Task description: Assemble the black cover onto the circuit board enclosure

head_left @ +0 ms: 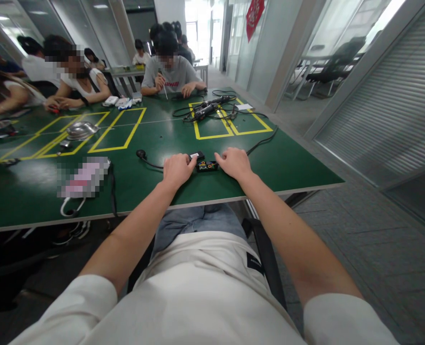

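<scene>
A small black device (207, 166) with orange and green details lies on the green table (291, 163) near its front edge. My left hand (178, 168) is at the device's left end, fingers curled and thumb reaching toward it. On the other side, my right hand (234, 163) is curled at the right end, its thumb pointing at the device. Just behind sits a dark flat piece with a white label (197, 155), beside my left thumb. A black cable with a round end (141, 154) runs to my left hand. What the curled fingers hold is hidden.
Black tools with cables (207, 111) lie in yellow taped frames at the back. A metal bowl (82, 130) is at left, and a pink pouch (86, 178) is nearer the front. A person in grey (171, 74) sits across the table; several others sit at left.
</scene>
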`<action>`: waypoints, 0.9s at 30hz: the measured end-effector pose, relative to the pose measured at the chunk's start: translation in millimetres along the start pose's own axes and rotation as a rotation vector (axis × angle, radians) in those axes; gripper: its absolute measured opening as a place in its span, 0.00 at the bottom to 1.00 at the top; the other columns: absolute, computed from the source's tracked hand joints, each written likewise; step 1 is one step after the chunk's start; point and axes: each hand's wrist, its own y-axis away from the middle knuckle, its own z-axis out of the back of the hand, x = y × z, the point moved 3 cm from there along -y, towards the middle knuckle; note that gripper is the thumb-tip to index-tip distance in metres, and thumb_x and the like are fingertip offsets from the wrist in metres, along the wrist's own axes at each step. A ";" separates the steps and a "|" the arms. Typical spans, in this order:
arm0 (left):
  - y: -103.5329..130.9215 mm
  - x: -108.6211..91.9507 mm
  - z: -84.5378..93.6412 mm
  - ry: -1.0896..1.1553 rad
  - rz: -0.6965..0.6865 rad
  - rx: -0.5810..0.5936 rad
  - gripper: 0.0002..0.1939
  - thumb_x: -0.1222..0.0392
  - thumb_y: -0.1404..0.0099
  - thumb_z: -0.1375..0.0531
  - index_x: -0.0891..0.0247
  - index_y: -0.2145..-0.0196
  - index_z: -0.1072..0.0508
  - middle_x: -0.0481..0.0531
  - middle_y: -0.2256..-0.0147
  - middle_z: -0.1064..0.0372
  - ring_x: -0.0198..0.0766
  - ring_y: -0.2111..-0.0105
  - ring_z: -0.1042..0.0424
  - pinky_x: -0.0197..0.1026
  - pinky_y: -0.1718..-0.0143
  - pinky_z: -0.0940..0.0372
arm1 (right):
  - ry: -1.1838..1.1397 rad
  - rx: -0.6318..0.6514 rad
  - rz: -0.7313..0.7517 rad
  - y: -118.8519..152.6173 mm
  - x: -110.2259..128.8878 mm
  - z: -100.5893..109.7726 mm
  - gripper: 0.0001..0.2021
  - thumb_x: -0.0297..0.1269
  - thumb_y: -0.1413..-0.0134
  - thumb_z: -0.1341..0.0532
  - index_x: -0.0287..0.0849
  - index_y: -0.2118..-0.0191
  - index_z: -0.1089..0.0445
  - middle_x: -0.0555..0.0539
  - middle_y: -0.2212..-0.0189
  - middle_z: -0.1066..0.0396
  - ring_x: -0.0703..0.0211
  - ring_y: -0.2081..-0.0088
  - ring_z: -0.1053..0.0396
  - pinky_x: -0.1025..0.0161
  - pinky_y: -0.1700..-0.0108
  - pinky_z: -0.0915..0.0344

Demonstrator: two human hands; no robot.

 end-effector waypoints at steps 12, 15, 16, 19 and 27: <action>-12.4 10.9 -11.7 0.272 -0.084 -0.084 0.17 0.52 0.21 0.36 0.53 0.40 0.15 0.58 0.37 0.21 0.56 0.37 0.24 0.53 0.36 0.30 | -0.031 0.093 -0.060 -0.7 -0.8 2.8 0.27 0.48 0.20 0.48 0.42 0.52 0.11 0.32 0.50 0.13 0.38 0.44 0.19 0.51 0.44 0.33; -16.4 12.2 -14.1 0.301 -0.025 -0.018 0.17 0.51 0.20 0.36 0.53 0.40 0.14 0.57 0.43 0.15 0.56 0.43 0.20 0.52 0.40 0.27 | -0.011 0.105 -0.044 -0.1 0.3 2.9 0.28 0.46 0.18 0.51 0.40 0.49 0.12 0.31 0.47 0.14 0.38 0.43 0.20 0.51 0.43 0.33; -16.6 12.2 -14.0 0.297 -0.008 -0.024 0.17 0.51 0.21 0.36 0.53 0.40 0.14 0.58 0.44 0.15 0.55 0.44 0.19 0.52 0.41 0.27 | -0.008 0.106 -0.039 0.1 0.5 2.9 0.29 0.45 0.18 0.51 0.40 0.49 0.12 0.31 0.47 0.14 0.38 0.43 0.20 0.51 0.42 0.33; -14.0 10.0 -11.7 0.256 -0.045 -0.094 0.17 0.54 0.22 0.35 0.54 0.39 0.14 0.58 0.43 0.15 0.56 0.44 0.20 0.53 0.41 0.28 | -0.001 0.101 -0.029 0.4 0.4 2.5 0.30 0.43 0.17 0.54 0.40 0.47 0.13 0.30 0.44 0.15 0.38 0.42 0.20 0.50 0.40 0.33; -6.2 6.7 -11.9 0.382 -0.400 -0.118 0.20 0.57 0.18 0.42 0.55 0.37 0.16 0.59 0.39 0.20 0.51 0.40 0.24 0.54 0.34 0.31 | 0.010 0.092 -0.024 -1.4 -1.4 -0.7 0.31 0.42 0.17 0.57 0.39 0.46 0.13 0.29 0.42 0.17 0.36 0.41 0.21 0.49 0.41 0.34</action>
